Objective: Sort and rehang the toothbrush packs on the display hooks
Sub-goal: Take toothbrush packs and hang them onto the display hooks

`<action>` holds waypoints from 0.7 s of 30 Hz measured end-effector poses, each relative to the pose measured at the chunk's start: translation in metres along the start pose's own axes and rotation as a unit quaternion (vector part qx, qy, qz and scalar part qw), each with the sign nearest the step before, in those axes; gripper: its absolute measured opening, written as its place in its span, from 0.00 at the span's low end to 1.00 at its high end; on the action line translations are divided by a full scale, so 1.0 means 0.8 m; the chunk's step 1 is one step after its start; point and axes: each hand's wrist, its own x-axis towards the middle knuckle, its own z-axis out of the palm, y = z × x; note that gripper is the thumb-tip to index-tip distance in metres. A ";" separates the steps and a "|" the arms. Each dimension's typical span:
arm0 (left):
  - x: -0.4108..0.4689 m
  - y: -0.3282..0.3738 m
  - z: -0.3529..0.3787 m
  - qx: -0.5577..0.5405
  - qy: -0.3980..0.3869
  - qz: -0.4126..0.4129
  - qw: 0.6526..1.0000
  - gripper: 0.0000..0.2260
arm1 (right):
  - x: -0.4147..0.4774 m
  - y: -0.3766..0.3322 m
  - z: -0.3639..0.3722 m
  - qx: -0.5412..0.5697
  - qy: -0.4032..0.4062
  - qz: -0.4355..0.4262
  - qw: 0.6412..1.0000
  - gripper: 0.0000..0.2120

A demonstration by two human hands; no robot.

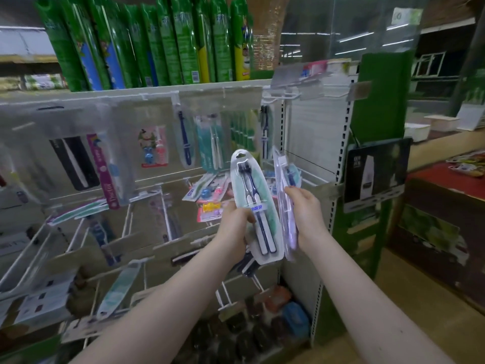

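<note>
My left hand (235, 224) grips a twin toothbrush pack (256, 206) with a mint card and two dark-and-white brushes, held upright with its hang hole on top. My right hand (304, 216) holds a second clear pack (284, 203) edge-on, just right of the first. Both packs are in front of the display, level with its middle row of white hooks (168, 219). More toothbrush packs (210, 143) hang on the upper row, and a loose pile of packs (210, 195) lies behind my left hand.
Green spray cans (162, 43) stand on the shelf above the display. Several lower hooks (236, 292) are bare or carry a single pack. A green post (378, 153) with a dark poster borders the display's right side. Dark boxed goods (249, 337) fill the bottom shelf.
</note>
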 end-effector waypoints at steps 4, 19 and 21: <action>0.004 0.011 0.025 -0.033 0.001 -0.038 0.999 0.24 | 0.026 -0.009 -0.012 0.009 -0.023 0.037 0.999 0.23; 0.137 0.033 0.064 0.050 -0.038 0.107 0.992 0.09 | 0.168 -0.038 -0.024 -0.031 -0.037 0.026 0.999 0.09; 0.147 0.036 0.070 0.077 -0.033 0.117 0.990 0.08 | 0.186 -0.036 -0.031 -0.028 -0.040 0.030 0.998 0.19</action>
